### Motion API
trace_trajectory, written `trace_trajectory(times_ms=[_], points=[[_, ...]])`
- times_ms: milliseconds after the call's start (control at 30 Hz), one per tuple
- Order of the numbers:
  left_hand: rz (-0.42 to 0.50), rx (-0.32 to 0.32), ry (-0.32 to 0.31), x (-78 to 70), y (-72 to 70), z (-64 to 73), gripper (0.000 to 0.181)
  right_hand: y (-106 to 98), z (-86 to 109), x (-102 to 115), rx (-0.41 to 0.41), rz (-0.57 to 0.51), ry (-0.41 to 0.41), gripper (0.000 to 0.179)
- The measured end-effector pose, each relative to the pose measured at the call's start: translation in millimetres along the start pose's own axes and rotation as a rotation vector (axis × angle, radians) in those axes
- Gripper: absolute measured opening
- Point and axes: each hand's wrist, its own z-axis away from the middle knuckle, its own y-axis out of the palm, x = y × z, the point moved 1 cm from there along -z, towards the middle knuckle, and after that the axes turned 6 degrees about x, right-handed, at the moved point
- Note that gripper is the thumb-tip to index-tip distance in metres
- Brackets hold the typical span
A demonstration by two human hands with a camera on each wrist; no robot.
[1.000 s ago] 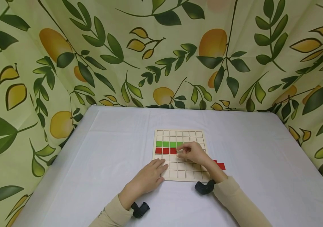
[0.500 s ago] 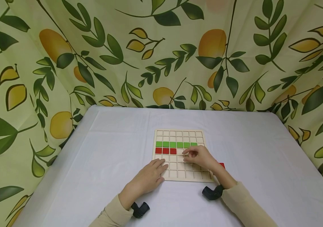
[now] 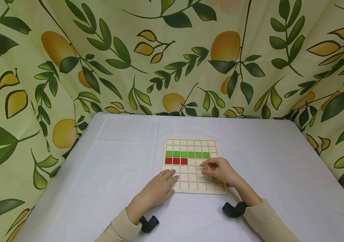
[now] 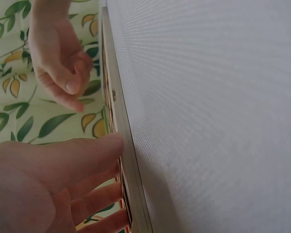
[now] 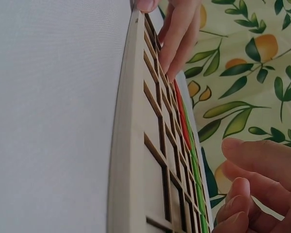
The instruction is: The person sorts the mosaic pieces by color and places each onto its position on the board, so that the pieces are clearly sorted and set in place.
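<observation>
A wooden grid board (image 3: 193, 186) lies on the white-covered table. Several green tiles (image 3: 184, 154) fill most of one row, and three red tiles (image 3: 176, 161) sit in the row just below, at its left end. My left hand (image 3: 158, 188) rests with extended fingers on the board's near left corner; in the left wrist view its thumb lies along the board's edge. Above the right part of the grid is my right hand (image 3: 220, 169), fingers loosely bent. The right wrist view shows thumb and fingers apart, nothing between them.
A bit of red tile (image 3: 229, 185) peeks out beside the board's right edge, mostly hidden by the right wrist. Black wrist devices (image 3: 234, 209) hang at both cuffs. A leaf-and-fruit patterned curtain (image 3: 172, 67) surrounds the table (image 3: 123, 144).
My right hand has drawn back to the right and nearer, off the red row, uncovering more of the green row. Its wrist now covers most of the red at the board's right. The left hand stays put.
</observation>
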Motion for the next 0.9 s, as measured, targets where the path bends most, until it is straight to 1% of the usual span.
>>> trace_trajectory(times_ms=[200,333,667,900], points=[[0.003,-0.002,-0.001,0.2,0.9,0.5,0.046,-4,7.0,-4,0.001,-0.004,0.029,0.021],[0.006,-0.002,-0.002,0.4,1.2,0.6,0.046,-6,11.7,-5,-0.004,-0.004,0.032,0.022],[-0.006,-0.019,0.004,0.5,0.8,0.8,0.046,-11,22.7,-10,-0.008,-0.095,0.064,0.029],[-0.008,-0.009,-0.005,0.4,0.4,0.7,0.046,-16,27.0,-17,-0.010,-0.085,0.095,0.029]])
